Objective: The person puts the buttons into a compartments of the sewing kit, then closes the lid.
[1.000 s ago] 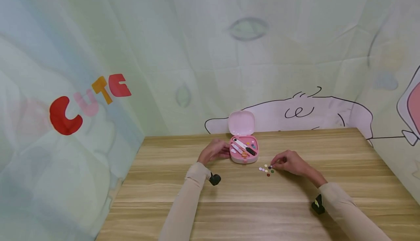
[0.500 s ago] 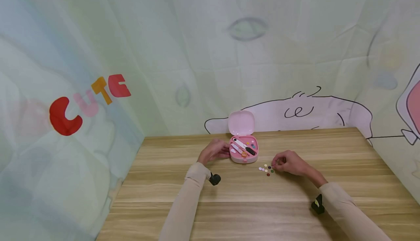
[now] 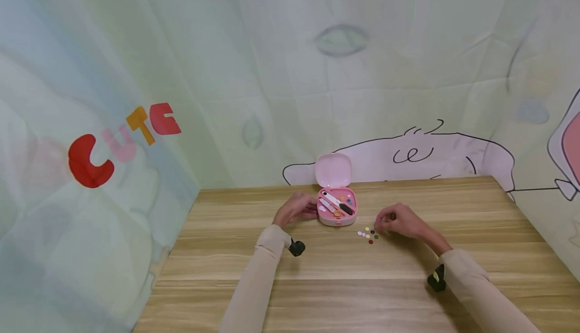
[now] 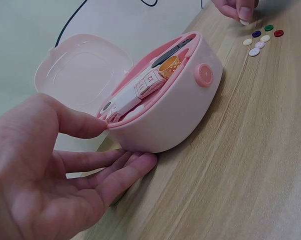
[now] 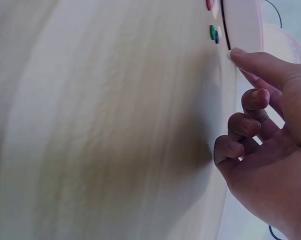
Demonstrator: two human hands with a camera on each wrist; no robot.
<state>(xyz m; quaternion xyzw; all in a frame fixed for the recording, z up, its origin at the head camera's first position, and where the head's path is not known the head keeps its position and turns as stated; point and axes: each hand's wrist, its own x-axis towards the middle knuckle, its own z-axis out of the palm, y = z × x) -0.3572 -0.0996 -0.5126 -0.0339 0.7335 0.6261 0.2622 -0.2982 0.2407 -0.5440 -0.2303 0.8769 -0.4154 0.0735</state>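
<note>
My right hand point(image 3: 403, 220): fingers pinching white button point(image 4: 244, 22). Left hand point(image 4: 33, 172): fingers wide, touching box point(image 4: 175, 117). Few buttons point(image 3: 350, 203) inside; seven loose buttons point(image 4: 269, 28) left on table point(image 3: 353, 272).

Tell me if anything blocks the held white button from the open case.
Nothing visible: only table lies between the button in the right hand and the case, whose lid is open. The left hand touches its opposite side; the loose buttons lie to the near side.
</note>
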